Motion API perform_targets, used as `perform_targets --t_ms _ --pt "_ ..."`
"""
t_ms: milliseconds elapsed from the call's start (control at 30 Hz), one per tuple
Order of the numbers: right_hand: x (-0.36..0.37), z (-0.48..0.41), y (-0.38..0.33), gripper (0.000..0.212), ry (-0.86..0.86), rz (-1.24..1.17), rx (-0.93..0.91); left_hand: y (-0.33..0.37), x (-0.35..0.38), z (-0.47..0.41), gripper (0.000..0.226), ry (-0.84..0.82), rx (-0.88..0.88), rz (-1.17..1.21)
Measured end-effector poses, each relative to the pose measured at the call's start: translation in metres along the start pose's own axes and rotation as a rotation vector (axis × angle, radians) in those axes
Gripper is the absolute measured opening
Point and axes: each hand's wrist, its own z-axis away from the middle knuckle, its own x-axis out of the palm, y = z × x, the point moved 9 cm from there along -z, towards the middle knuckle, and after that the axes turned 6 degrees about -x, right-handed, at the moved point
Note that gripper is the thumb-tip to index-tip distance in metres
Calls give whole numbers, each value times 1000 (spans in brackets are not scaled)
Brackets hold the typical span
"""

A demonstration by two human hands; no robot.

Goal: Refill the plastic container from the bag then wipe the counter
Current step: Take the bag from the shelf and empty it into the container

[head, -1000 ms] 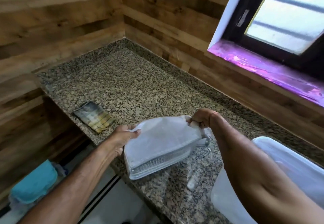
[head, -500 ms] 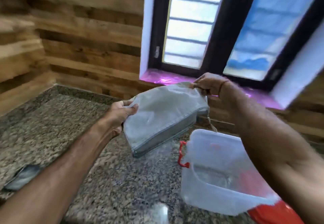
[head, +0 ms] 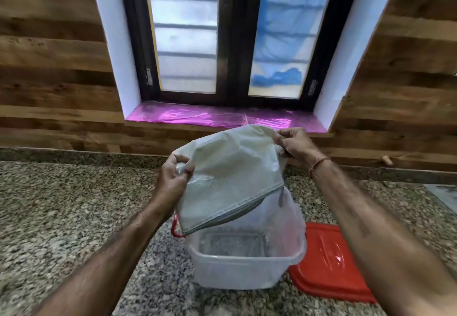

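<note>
granite counter point(head: 74, 211) under a window point(head: 222, 38): left hand point(head: 173, 179) and right hand point(head: 294, 143) grip the bag point(head: 230, 177) above the container point(head: 242, 266).

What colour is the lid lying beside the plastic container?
Red; the lid shows clearly in the head view, right of the container.

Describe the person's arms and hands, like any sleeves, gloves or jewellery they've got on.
Both forearms are bare right down to the bottom edge of the picture, with no sleeves in sight. The left hand and the right hand are bare too: no gloves, and no rings that I can make out. The only thing worn is a thin reddish-brown thread tied around the right wrist. No watch on either wrist.
</note>
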Motion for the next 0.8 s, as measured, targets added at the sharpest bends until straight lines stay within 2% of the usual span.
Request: perform_targets --t_ms 133,233,333,433,567,633,800 --pt "-7 16 28 18 57 -167 -68 -13 5 8 27 127 105 -163" --pt "-2 29 46 15 53 -279 -84 -22 12 20 18 200 165 -249" --pt "-1 43 56 14 77 -354 -104 -29 19 37 11 212 192 -322" --pt "-1 58 63 12 94 -385 -117 -35 23 47 18 174 183 -332" --pt "-1 80 81 18 114 -392 -118 -50 24 53 37 56 29 -31" --pt "0 90 92 18 112 -415 -110 -55 28 56 56 35 -23 141" --pt "4 109 105 24 55 -464 -106 -78 21 47 112 116 -157 495"
